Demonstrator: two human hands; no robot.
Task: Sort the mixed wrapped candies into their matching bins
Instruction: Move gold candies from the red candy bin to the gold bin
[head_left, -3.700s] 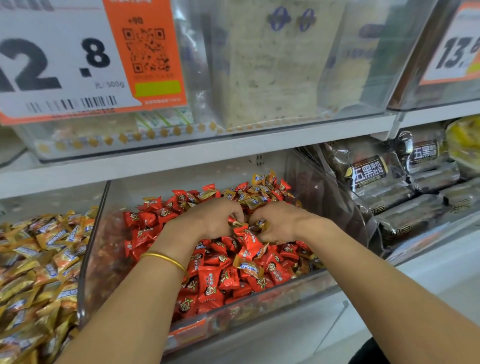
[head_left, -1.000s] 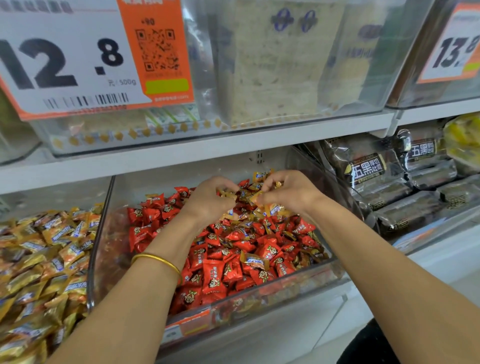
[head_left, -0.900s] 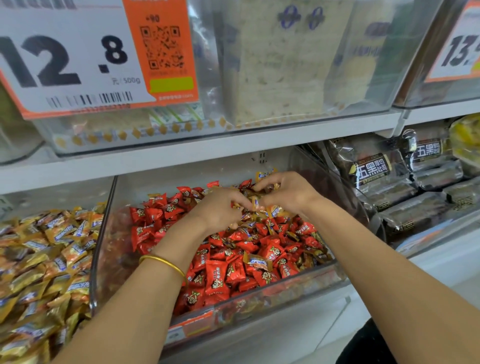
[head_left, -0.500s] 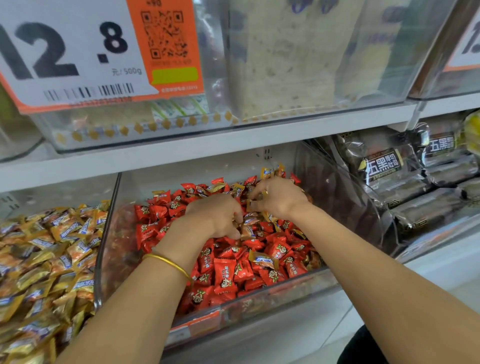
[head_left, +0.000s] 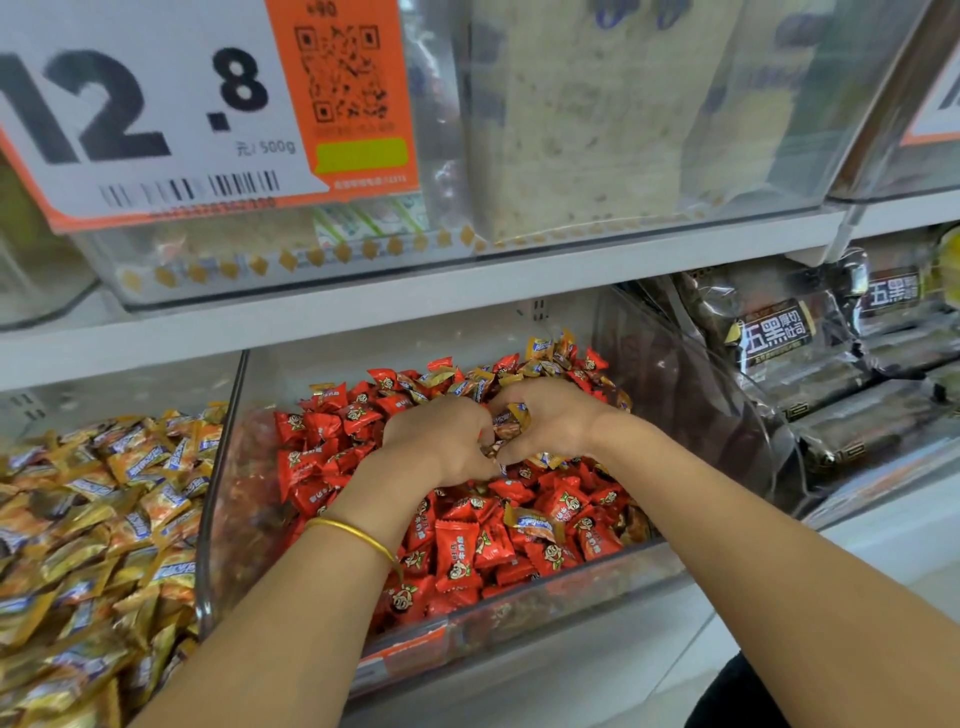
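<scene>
The left hand (head_left: 441, 441) and right hand (head_left: 556, 415), two sets of curled fingers, pinch several gold candies (head_left: 506, 428) over one bin (head_left: 524, 613) of red candies (head_left: 457, 551).

Red candy wrappers (head_left: 457, 551) and gold candy wrappers (head_left: 130, 519) are glossy crinkled film. The bin (head_left: 519, 618) is clear smooth plastic, the price tag (head_left: 156, 104) matt paper, the bangle (head_left: 358, 532) polished metal.

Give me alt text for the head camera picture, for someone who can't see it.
A left hand and right hand meet, fingers curled round gold-wrapped candies, in a clear bin of red-wrapped candies with a few gold ones mixed in. A heap of gold candies fills the next bin to the left; a 12.8 price sign hangs above.
</scene>
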